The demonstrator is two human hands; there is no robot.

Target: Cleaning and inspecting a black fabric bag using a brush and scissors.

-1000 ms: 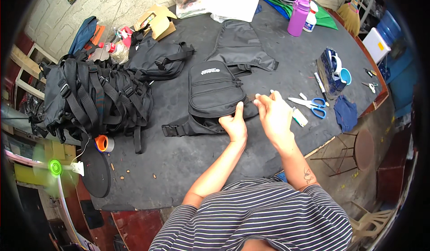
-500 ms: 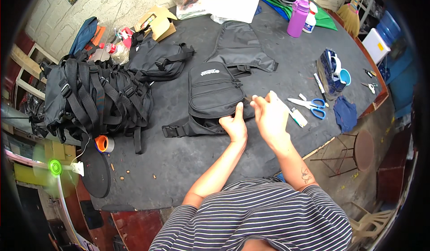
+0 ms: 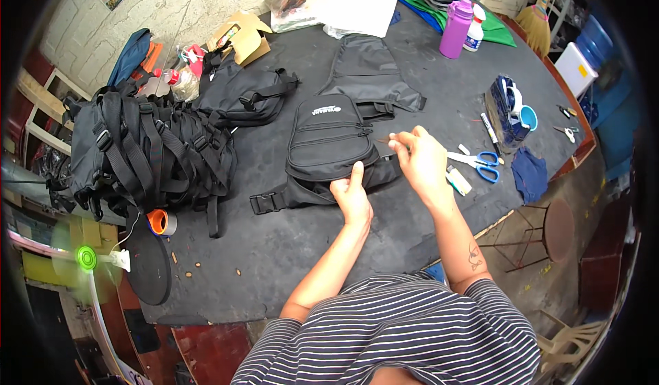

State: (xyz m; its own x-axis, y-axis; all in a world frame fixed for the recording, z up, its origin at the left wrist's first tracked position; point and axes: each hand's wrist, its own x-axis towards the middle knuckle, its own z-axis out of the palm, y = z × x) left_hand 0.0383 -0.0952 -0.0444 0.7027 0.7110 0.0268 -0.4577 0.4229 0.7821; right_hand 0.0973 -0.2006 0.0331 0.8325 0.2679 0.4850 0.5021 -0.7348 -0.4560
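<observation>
A black sling bag (image 3: 328,150) with curved zippers lies on the dark table in front of me. My left hand (image 3: 353,198) grips its lower edge, the thumb on top and the other fingers hidden underneath. Off the bag's right side, my right hand (image 3: 422,162) is raised in a pinch. Something thin seems to stick out of its fingertips toward the bag, too small to name. The bag's black strap with a buckle (image 3: 266,202) stretches out to the left. Blue-handled scissors (image 3: 475,160) lie just right of my right hand, their blade tips hidden behind it.
Black strapped bags (image 3: 158,152) are heaped at left, near a tape roll (image 3: 163,222). Another flat black bag (image 3: 364,69) lies beyond the sling bag. A purple bottle (image 3: 456,29), a tape dispenser (image 3: 509,114) and a dark blue cloth (image 3: 529,174) occupy the right side.
My right hand has shifted slightly right and away from the bag's lower right corner. My left hand has slid a little left along the edge, and the bag has turned slightly.
</observation>
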